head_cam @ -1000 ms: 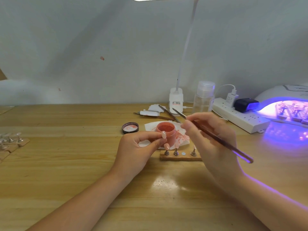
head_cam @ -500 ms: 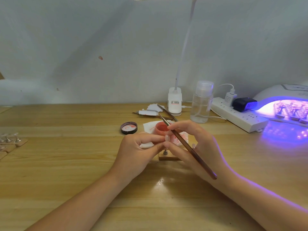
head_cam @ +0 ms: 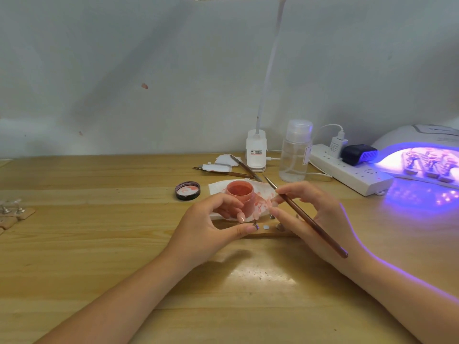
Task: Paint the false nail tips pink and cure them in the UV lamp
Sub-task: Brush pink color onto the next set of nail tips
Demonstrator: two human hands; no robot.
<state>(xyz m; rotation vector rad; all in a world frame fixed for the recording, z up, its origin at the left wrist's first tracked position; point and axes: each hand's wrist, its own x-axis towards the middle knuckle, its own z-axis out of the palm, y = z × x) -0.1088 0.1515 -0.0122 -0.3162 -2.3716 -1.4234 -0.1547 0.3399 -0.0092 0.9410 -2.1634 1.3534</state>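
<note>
pink jar [head_cam: 240,194] – brown brush [head_cam: 308,218] – violet-lit white uv lamp [head_cam: 419,155]

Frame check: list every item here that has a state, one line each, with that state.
UV lamp: lit, stands inside.
Pink paint pot: open, upright.
Lid: off, beside the pot.
Brush: held in right hand.
Left hand: pinching at a nail stand on the wooden strip.
Clear bottle: capped, upright.

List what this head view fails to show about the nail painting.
- Wooden holder strip: both ends hidden by the left hand and right hand.
- Nail tip on the stand by the left thumb: too small to judge its paint.
- UV lamp: cut by the right edge; the tips inside are washed out by glare.
- Brush bristles: too fine to see paint.
</note>
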